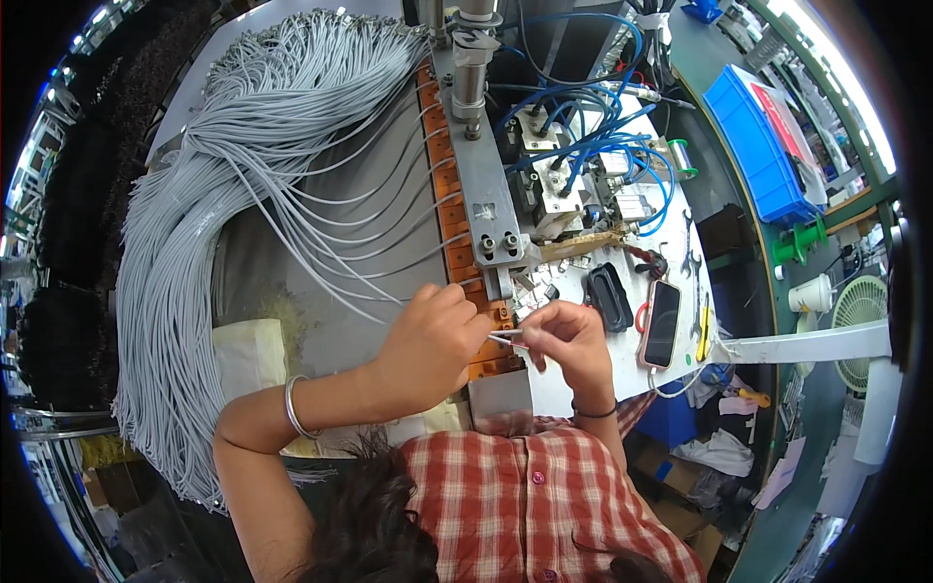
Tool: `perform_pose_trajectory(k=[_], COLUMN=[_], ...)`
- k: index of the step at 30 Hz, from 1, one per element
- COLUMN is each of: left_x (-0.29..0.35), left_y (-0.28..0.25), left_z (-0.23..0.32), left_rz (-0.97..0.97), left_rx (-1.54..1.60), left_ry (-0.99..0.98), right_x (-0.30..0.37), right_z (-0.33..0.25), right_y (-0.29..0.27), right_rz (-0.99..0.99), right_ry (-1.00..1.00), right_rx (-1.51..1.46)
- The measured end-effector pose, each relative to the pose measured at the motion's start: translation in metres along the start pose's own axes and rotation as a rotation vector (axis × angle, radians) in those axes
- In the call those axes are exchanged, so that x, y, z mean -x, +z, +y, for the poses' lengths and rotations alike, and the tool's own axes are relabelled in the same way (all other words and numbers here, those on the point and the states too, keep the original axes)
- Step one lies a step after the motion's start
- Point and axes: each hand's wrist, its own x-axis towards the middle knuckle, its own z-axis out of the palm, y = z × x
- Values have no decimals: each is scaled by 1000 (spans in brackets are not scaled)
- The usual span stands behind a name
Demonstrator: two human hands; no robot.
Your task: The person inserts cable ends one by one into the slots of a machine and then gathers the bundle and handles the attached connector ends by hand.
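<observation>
My left hand [435, 335] is a closed fist gripping a grey cable [374, 319] near its end. The tip of that cable, with thin light and reddish strands [507, 337], sticks out between my hands. The fingertips of my right hand [573, 348] pinch at these strands from the other side. Both hands are over the near end of an orange block strip [452, 209], which runs away from me. Several grey cables from a large bundle [292, 117] lead into the strip. What lies inside my left fist is hidden.
A metal press arm [476, 165] stands along the strip, with blue air hoses [603, 141] to its right. On the white table are a black tray [608, 296], a phone [662, 325], wrenches [689, 257] and a yellow cutter knife [703, 333]. A blue bin [758, 146] stands farther right.
</observation>
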Motion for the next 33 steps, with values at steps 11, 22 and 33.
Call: perform_pose_trajectory(k=[11, 22, 33], left_x=[3, 2, -2], left_y=[16, 9, 8], left_z=[-5, -6, -2], left_rz=[74, -26, 157], left_rx=[-110, -118, 6], left_ry=[66, -11, 50], right_x=[-9, -13, -3], right_z=[19, 18, 4], right_y=[-9, -11, 1], right_rz=[113, 63, 169], right_ry=[-14, 149, -46], right_rx=[291, 174, 255])
